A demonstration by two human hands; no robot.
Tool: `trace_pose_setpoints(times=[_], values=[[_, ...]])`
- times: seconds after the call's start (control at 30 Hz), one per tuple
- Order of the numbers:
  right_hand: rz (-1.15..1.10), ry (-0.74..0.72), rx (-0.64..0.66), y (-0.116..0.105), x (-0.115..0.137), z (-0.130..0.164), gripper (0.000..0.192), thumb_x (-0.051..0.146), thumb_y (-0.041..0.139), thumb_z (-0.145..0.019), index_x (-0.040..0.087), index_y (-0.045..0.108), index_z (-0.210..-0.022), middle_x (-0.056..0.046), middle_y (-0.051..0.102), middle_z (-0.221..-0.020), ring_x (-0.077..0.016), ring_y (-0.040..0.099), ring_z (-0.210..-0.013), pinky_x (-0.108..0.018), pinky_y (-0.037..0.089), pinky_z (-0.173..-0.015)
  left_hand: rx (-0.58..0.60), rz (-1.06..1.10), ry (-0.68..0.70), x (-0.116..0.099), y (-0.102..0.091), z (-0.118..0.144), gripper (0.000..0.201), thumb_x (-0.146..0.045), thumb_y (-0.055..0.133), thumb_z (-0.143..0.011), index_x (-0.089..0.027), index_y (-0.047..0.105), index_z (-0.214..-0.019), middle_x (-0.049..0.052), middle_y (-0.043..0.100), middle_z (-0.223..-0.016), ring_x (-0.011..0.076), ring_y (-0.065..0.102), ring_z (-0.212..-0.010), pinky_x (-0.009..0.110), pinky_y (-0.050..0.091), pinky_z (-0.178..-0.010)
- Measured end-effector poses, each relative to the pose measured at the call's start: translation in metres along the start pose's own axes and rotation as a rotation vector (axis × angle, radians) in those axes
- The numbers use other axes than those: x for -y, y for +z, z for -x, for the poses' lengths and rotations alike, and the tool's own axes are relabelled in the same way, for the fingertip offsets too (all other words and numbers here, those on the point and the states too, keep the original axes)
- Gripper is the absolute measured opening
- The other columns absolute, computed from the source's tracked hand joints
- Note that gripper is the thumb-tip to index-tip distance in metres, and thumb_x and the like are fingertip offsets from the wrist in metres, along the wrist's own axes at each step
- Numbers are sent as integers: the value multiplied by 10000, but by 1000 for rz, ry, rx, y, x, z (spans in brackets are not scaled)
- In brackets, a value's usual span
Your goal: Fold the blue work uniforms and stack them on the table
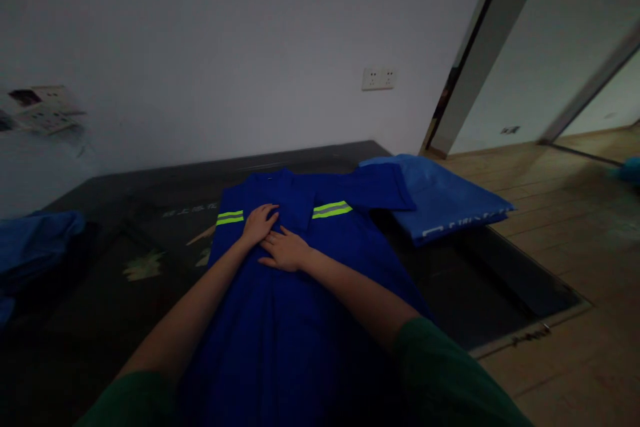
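Garment (300, 307), collar (273, 180) twd wall (225, 47), long axis near-to-far, under L hand (259, 224) & R hand (287, 251) (both flat, no grip).

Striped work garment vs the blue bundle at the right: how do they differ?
Shade: the work garment is deep blue; the bundle is lighter.
Markings: the garment has yellow-green and grey stripes; the bundle has white markings near its front edge.
Contact: the left hand and right hand rest on the garment; neither touches the bundle.
Shared: both are blue.
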State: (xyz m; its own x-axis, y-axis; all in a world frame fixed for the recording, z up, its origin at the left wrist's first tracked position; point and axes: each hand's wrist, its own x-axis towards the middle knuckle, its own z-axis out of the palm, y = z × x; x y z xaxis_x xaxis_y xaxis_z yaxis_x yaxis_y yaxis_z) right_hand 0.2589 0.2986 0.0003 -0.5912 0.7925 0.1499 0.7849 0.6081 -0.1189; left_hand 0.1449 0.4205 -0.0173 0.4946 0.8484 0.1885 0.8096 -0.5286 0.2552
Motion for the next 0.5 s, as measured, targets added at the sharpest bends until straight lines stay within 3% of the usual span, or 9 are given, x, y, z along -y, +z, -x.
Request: trace_pose_setpoints(times=[0.1, 0.2, 0.33, 0.43, 0.5], values=[[19, 36, -3, -10, 10, 14, 486, 394, 442, -965, 121, 453, -1367, -139, 451, -1451, -252, 352, -1381, -538, 327, -1095, 6, -36, -43, -2, 1, 0, 430, -392, 341, -965, -249, 529, -1324, 50, 511, -1395, 196, 457, -1285, 345, 334, -1097], [18, 13, -29, -32, 24, 54, 351, 283, 505, -936, 138, 582, -1247, -129, 491, -1422, -248, 388, -1361, -489, 354, -1094, 6, -135, -70, -8, 1, 2, 475, -445, 318, -965, -305, 436, -1403, 47, 433, -1467, 241, 398, -1340, 420, 315, -1106], [-178, 91, -85, -77, 45, 148, 294, 279, 510, -934, 164, 656, -1162, -104, 597, -1313, -216, 526, -1246, -360, 415, -1057, 10, -209, -119, -19, -3, 9, 538, -445, 316, -954, -312, 307, -1476, 79, 316, -1538, 297, 333, -1382, 497, 295, -1102], [-440, 309, -201, -103, 61, 233, 287, 301, 474, -946, 221, 663, -1147, -68, 688, -1133, -189, 644, -1043, -332, 504, -926, -126, -242, -30, -32, -12, 10, 531, -327, 382, -922, -256, 359, -1448, 100, 317, -1530, 297, 342, -1370, 498, 239, -1132], [-613, 510, -337, -108, 72, 288, 286, 394, 472, -939, 246, 698, -1035, -58, 713, -1009, -192, 668, -943, -323, 528, -857, -207, -238, 95, -53, -18, 6, 483, -238, 393, -898, -204, 445, -1377, 115, 381, -1486, 272, 360, -1351, 467, 190, -1158]])
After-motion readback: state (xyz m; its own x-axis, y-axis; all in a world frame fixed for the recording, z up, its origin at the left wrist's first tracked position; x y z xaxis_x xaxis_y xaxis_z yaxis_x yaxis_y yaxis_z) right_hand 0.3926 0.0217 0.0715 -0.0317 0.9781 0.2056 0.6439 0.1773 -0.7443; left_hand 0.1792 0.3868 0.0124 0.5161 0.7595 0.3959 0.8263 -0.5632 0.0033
